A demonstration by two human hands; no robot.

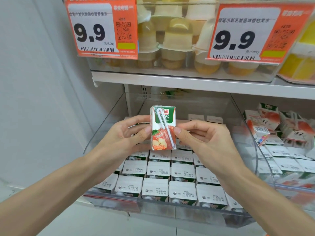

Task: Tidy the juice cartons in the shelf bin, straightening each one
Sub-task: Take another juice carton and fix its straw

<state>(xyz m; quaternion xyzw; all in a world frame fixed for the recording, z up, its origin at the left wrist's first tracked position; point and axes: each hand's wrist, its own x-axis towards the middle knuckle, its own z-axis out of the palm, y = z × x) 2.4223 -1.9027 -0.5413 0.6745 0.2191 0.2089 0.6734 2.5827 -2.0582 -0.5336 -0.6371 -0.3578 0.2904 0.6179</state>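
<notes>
An apple juice carton [162, 128] with a green top, a red apple picture and a white straw on its face is held upright above the clear shelf bin [109, 126]. My left hand [126, 133] pinches its left edge between thumb and fingers. My right hand [197, 135] pinches its right edge the same way. Below the hands, several rows of cartons [158, 171] stand upright in the bin, their white tops with date stamps facing up. The cartons further back are partly hidden by my hands.
A second clear bin [289, 188] on the right holds jumbled cartons [271, 125] lying at odd angles. A white shelf board [187, 82] runs above, carrying jelly cups [173, 41] behind two orange 9.9 price tags [102, 28]. A grey wall [34, 82] closes the left side.
</notes>
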